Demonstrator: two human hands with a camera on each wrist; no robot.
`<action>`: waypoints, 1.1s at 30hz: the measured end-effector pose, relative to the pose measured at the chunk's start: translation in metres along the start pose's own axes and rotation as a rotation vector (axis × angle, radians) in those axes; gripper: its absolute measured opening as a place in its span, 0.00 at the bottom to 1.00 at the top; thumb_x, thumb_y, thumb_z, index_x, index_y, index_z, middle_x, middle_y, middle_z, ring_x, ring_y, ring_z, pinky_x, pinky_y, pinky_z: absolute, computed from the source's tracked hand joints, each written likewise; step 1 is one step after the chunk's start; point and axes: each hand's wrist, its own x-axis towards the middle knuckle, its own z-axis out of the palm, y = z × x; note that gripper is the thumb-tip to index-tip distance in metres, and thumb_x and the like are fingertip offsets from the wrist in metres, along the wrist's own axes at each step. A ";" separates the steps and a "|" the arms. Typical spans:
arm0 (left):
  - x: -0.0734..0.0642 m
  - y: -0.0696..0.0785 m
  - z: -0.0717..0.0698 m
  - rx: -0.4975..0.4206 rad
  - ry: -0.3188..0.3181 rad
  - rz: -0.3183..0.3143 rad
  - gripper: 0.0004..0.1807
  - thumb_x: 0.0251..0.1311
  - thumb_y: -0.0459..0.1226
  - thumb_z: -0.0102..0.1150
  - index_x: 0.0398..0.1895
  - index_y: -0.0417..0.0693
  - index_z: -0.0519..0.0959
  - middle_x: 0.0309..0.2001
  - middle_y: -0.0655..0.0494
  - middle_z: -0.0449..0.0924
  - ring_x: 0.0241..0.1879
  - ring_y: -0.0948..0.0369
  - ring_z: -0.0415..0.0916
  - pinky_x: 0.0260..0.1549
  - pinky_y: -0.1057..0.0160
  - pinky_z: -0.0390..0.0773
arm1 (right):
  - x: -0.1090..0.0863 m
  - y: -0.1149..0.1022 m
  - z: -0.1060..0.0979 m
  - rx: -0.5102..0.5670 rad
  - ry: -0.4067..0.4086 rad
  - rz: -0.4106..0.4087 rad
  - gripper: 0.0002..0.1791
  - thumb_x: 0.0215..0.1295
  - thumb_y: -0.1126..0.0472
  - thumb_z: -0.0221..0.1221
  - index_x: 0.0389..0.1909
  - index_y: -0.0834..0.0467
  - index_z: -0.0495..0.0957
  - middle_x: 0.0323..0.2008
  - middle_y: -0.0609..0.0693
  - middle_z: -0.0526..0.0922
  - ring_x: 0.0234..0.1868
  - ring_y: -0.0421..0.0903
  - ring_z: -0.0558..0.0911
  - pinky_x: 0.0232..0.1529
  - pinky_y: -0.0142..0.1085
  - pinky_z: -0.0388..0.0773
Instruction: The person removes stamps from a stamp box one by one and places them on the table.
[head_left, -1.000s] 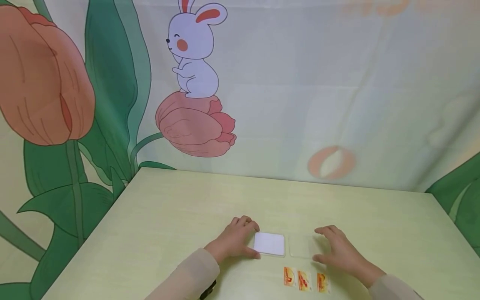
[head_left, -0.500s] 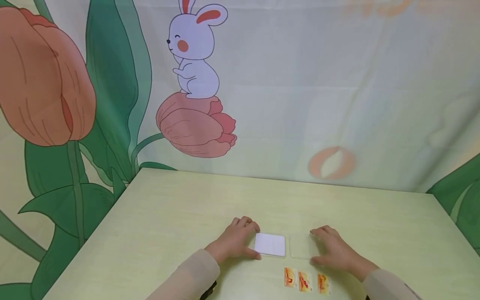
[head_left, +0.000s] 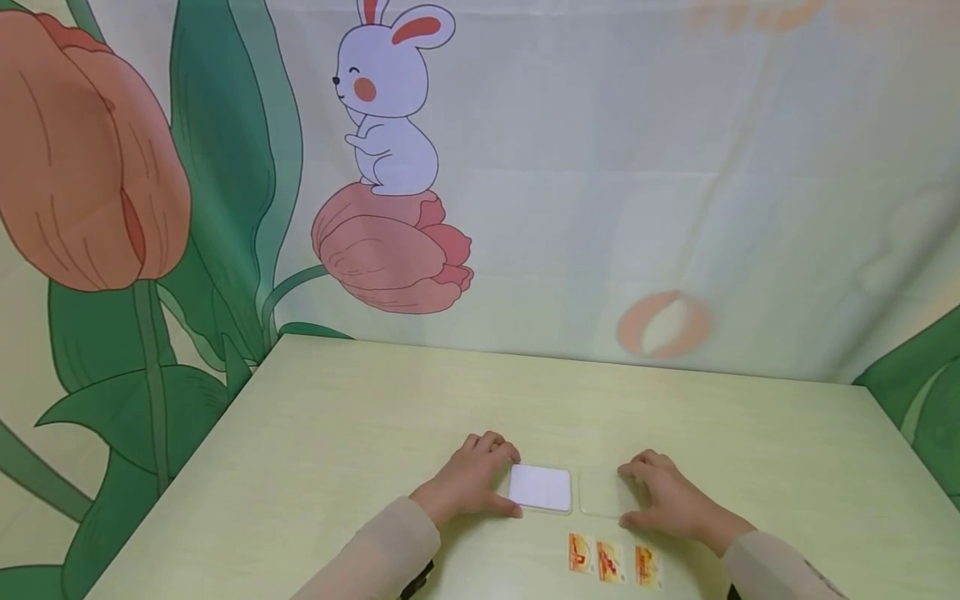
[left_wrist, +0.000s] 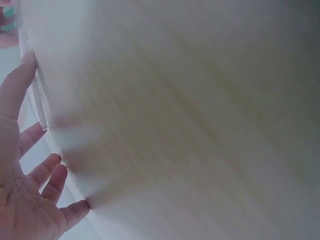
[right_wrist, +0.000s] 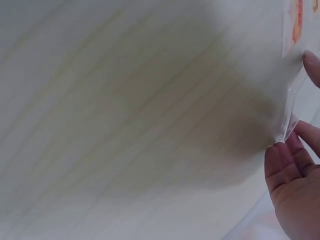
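Looking down, we see a pale yellow-green table (head_left: 360, 417) set against a fabric backdrop (head_left: 600, 167) printed with a rabbit (head_left: 386, 100) sitting on a pink tulip (head_left: 390, 250), plus large green leaves. Our left hand (head_left: 471, 479) rests on the tabletop, fingers curled around the left edge of a white card (head_left: 540, 488), thumb at its near corner; in the left wrist view the thumb (left_wrist: 15, 87) presses the card's edge. Just beyond those fingertips, to the right, lies a clear plastic sleeve (head_left: 600, 493), almost touching the card. Our right hand (head_left: 667, 500) grips the sleeve's right edge, fingers bent over its far side and thumb at the near side; the right wrist view shows fingertips (right_wrist: 280, 155) meeting its transparent corner. Near the right thumb, three small orange-and-yellow picture cards (head_left: 613, 560) lie in a row, apart from both hands.
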 end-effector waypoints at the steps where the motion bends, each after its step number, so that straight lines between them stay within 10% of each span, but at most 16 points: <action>1: 0.000 0.000 0.000 -0.001 0.000 0.000 0.34 0.39 0.56 0.70 0.50 0.54 0.70 0.55 0.52 0.67 0.50 0.54 0.63 0.51 0.55 0.68 | 0.000 0.001 0.000 -0.007 -0.001 -0.008 0.36 0.41 0.52 0.71 0.52 0.64 0.73 0.45 0.51 0.71 0.48 0.48 0.69 0.50 0.46 0.70; 33: -0.003 -0.001 0.000 -0.033 -0.001 0.002 0.35 0.39 0.55 0.69 0.51 0.53 0.70 0.56 0.51 0.65 0.52 0.52 0.63 0.52 0.52 0.67 | -0.001 0.000 0.004 -0.045 0.062 -0.171 0.34 0.42 0.50 0.70 0.49 0.63 0.74 0.43 0.49 0.72 0.46 0.44 0.70 0.48 0.41 0.72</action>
